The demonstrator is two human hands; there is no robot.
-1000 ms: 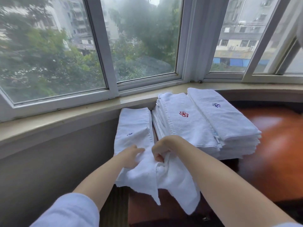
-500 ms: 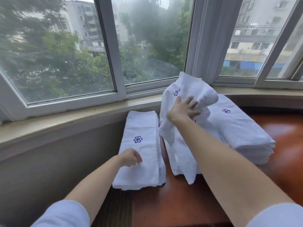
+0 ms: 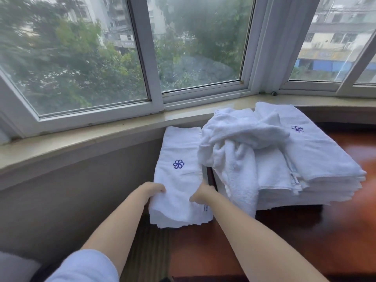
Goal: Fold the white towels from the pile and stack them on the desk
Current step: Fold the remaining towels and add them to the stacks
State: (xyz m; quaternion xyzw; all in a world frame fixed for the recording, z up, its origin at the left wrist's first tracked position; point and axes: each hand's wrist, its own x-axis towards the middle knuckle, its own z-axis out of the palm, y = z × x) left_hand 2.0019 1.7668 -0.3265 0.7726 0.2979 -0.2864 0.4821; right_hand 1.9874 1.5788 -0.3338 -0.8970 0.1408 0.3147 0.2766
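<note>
My fingers (image 3: 160,190) of the left hand (image 3: 151,191) curl over the folded towel's (image 3: 179,176) left edge; my right hand (image 3: 201,193) grips its right edge. The towel lies lengthwise away from me on the worktop (image 3: 203,247), and the crumpled towel (image 3: 240,143) sits just right, nearer my right hand.

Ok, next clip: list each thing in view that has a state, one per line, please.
folded towel stack: folded flat, blue flower logo up, at the desk's left edge.
crumpled towel: unfolded, draped over the larger pile.
larger towel pile: folded, stacked in many layers.
left hand: grips the folded stack's left edge.
right hand: grips the stack's right edge.
sliding window: closed.
desk: bare red-brown wood in front.
</note>
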